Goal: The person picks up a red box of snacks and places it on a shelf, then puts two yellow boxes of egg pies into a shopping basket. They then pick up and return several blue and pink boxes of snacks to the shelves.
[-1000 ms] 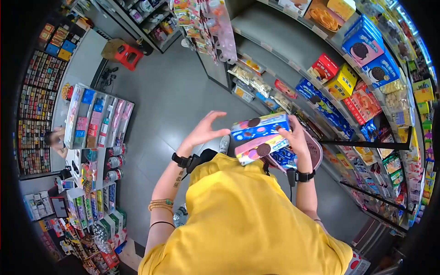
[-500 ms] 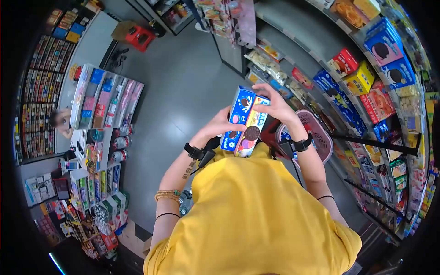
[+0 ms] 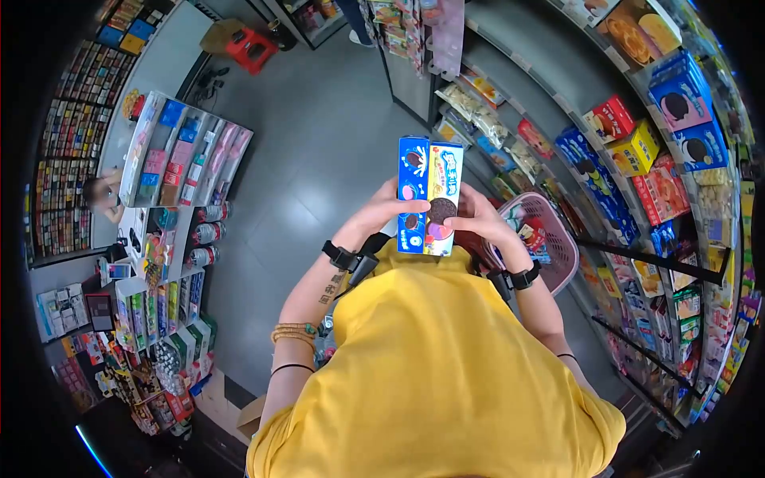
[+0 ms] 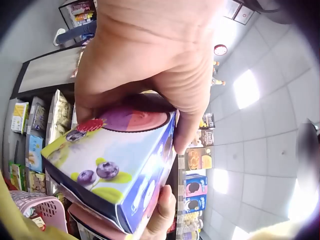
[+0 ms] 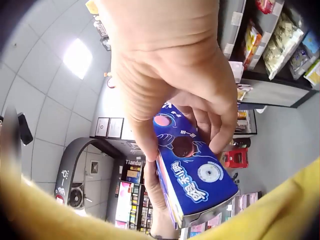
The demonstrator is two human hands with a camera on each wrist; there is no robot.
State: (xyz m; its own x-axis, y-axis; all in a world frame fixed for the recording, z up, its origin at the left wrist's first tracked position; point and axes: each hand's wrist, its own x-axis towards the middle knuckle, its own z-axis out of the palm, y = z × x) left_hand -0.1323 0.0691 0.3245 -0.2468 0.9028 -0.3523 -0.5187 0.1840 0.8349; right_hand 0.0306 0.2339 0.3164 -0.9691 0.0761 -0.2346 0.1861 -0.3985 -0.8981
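I hold a box of sandwich cookies [image 3: 443, 171] upright in front of my chest, its blue side and cookie-printed face toward the head camera. My left hand [image 3: 382, 213] grips its left edge, thumb laid across the blue side. On the right edge, my right hand [image 3: 482, 219] holds on with its thumb over the printed face. A second, pinkish box [image 4: 97, 222] lies against the first in the left wrist view, mostly hidden. Blueberries show on the near box's [image 4: 95, 150] face there. The right wrist view shows the blue side [image 5: 192, 165] close up.
A pink basket [image 3: 567, 255] with packets inside hangs by my right forearm. Snack shelves [image 3: 518, 119] curve along the right. A counter with a display rack [image 3: 187, 151] stands left, a person [image 3: 103, 195] behind it. A red stool [image 3: 251, 52] is at the back.
My left hand, at first apart from the boxes, has come to grip them. The boxes turned from lying crosswise to upright between both hands, and the right hand slid lower along the edge.
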